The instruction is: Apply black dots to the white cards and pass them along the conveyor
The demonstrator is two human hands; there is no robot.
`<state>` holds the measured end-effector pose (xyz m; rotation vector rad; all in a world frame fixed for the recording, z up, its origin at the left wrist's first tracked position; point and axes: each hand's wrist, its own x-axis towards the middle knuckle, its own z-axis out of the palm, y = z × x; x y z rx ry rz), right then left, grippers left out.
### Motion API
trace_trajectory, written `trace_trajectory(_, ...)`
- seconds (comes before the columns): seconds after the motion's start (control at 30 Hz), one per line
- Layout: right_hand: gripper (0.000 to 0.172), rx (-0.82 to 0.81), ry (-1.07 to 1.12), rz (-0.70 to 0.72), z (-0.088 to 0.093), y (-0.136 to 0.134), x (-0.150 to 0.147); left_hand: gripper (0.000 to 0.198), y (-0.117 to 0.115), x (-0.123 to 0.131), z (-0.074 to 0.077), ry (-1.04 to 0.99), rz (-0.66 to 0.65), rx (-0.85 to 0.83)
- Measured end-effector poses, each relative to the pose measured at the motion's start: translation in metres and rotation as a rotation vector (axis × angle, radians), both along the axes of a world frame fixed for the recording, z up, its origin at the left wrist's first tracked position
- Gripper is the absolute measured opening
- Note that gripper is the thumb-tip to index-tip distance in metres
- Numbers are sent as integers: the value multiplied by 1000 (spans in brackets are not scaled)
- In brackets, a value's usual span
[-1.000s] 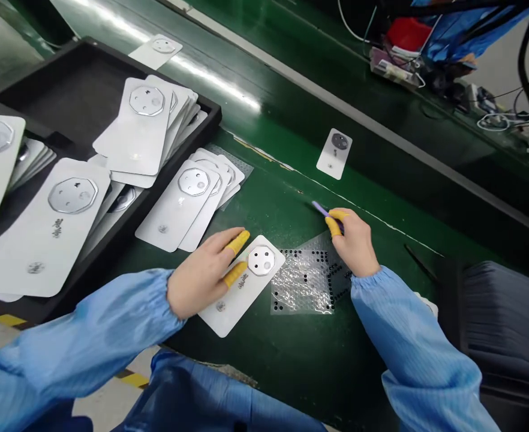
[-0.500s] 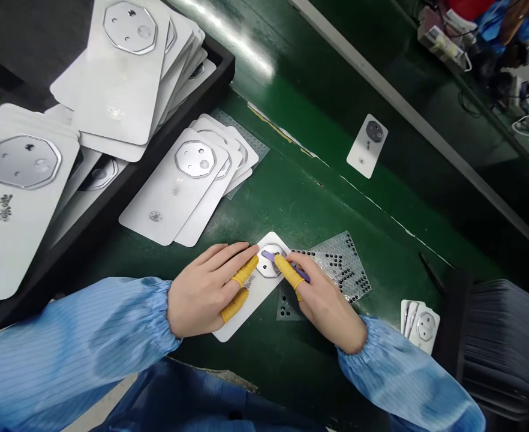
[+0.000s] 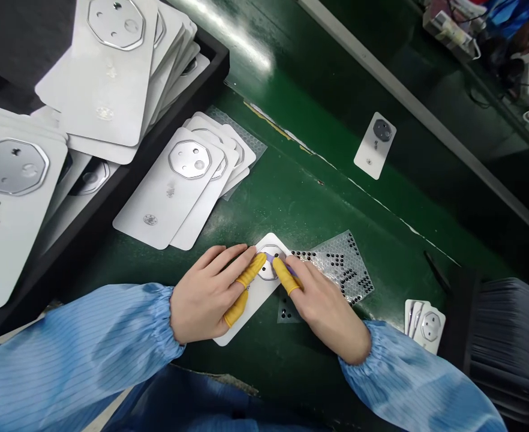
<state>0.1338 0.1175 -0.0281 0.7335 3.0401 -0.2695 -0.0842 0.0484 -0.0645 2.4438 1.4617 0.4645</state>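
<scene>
A white phone back panel (image 3: 261,303) with a silver octagonal camera ring (image 3: 270,271) lies tilted on the green bench. My left hand (image 3: 208,294) rests on it with fingers stretched out, yellow cots on thumb and index finger. That index fingertip is at the ring, beside the tip of a slim purple tool (image 3: 269,258). My right hand (image 3: 325,303) pinches this tool, its index finger and a yellow-cotted thumb closed around it; the tool's exact kind is unclear. Small black dots show inside the ring. Beneath and beside my right hand lie clear sheets (image 3: 348,270) carrying small black round pieces.
At left a black tray (image 3: 213,72) holds stacked white panels (image 3: 111,84). More panels (image 3: 163,186) overlap on bubble wrap (image 3: 258,144). A single panel (image 3: 375,146) lies farther back. Small panels (image 3: 426,327) and a dark rack (image 3: 511,336) are at right.
My left index fingertip has shifted right, up to the purple tool's tip. A black dot now shows in the ring's upper right. The whole view has shifted slightly.
</scene>
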Motion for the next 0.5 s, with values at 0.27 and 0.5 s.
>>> trace_trajectory(0.27, 31, 99, -82, 133, 3, 4, -5, 28, -2, 1, -1, 51, -17, 40)
trace_trajectory(0.5, 39, -211, 111, -24, 4, 17, 8, 32, -1, 0, -6, 68, -14, 52)
